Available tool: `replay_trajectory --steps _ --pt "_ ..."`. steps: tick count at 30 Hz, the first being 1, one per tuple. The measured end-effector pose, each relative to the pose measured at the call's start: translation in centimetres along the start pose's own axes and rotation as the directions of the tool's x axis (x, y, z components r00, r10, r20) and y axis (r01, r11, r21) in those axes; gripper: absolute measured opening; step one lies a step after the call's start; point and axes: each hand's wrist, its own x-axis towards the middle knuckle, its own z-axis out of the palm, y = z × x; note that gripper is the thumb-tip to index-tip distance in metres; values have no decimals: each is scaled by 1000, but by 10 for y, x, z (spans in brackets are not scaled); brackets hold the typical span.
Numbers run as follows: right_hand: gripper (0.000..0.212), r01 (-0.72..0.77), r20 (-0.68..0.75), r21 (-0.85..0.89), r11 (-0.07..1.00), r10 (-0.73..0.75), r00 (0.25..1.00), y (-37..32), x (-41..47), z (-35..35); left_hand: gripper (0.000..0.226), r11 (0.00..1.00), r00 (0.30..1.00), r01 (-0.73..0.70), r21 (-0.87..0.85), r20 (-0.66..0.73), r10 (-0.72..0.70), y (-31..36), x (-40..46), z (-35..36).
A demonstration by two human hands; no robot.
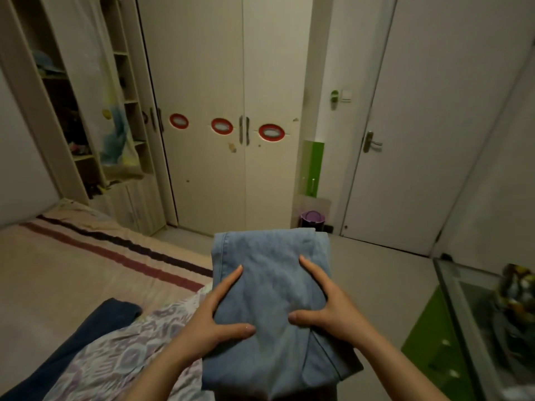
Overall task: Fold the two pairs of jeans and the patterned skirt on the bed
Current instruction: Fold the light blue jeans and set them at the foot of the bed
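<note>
From above, the light jeans look folded into a thick bundle, held off the edge of the bed; setting them down seems next. The left hand and right hand clasp its two sides, thumbs pressed on top. The skirt and dark jeans lie on the bed, unfolded.
</note>
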Motion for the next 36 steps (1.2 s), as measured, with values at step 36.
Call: replay_trajectory --steps 36 --pt "104 -24 -100 56 998 29 995 265 610 -313 94 990 992 -80 -120 91 91 -56 742 126"
